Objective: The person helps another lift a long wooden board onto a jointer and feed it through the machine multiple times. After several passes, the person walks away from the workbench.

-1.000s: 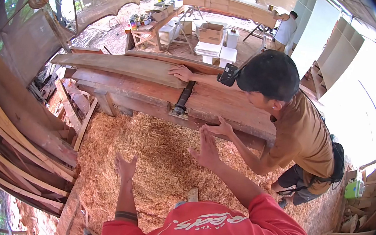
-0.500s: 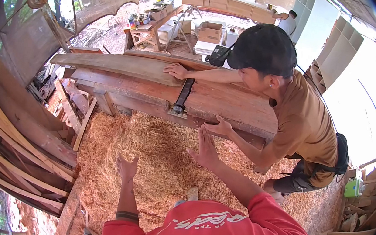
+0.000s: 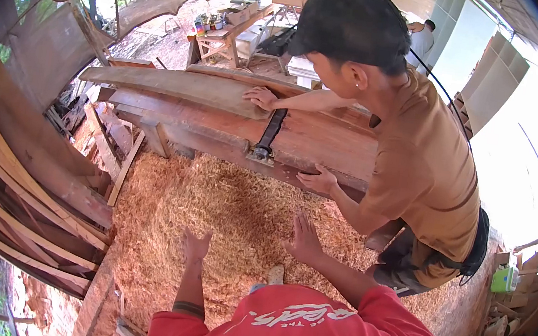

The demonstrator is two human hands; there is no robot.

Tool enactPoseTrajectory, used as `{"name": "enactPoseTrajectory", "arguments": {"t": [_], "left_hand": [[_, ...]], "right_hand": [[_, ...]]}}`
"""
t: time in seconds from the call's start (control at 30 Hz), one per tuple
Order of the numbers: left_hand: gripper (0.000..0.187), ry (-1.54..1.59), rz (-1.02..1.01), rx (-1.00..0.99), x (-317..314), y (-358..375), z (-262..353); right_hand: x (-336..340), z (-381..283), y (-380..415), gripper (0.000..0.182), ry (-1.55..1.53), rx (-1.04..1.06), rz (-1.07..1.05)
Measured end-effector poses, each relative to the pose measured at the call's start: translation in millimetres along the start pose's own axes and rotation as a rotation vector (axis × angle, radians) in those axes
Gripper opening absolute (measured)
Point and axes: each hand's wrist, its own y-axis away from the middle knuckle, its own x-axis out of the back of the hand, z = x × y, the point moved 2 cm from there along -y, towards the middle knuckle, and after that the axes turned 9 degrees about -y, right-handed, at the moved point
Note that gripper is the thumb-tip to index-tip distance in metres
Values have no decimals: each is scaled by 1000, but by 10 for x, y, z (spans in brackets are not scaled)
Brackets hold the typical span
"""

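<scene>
My left hand (image 3: 195, 246) is raised over the wood shavings (image 3: 213, 188), fingers spread and holding nothing. My right hand (image 3: 305, 241) is also up, with its palm facing inward and its fingers stretched out. It is apart from the lower hand (image 3: 319, 178) of a co-worker, which is open beside the bench edge. Ahead is a reddish wooden bench (image 3: 199, 134) with a dark ribbed bar (image 3: 269, 134) lying across it. The co-worker's other hand (image 3: 261, 97) rests on the end of a long, slightly curved board (image 3: 172, 85) on the bench.
The co-worker (image 3: 423, 167) leans over the bench at right. Curved wooden strips (image 3: 17, 197) are stacked at left. Wood scraps (image 3: 521, 300) and a green container (image 3: 505, 279) are at right. Behind the bench stand a work table (image 3: 235, 29) with cans and another person (image 3: 421, 42).
My right hand has drawn back, away from the co-worker's lower hand. My left hand has shifted slightly rightward and down. The co-worker leans further across the bench, hand still on the board.
</scene>
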Motion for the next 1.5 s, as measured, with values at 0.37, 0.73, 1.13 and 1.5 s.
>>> {"name": "enactPoseTrajectory", "arguments": {"t": [0.37, 0.73, 1.13, 1.5], "left_hand": [[92, 40, -51, -19, -205, 174, 38], [91, 39, -34, -45, -287, 217, 53], [91, 46, -48, -37, -329, 364, 152], [91, 38, -96, -79, -549, 442, 219]], "right_hand": [[-192, -98, 311, 80, -50, 42, -23], [-217, -135, 427, 78, -78, 119, 6], [-174, -30, 533, 83, -58, 112, -36], [-99, 10, 672, 83, -121, 65, -37]]}}
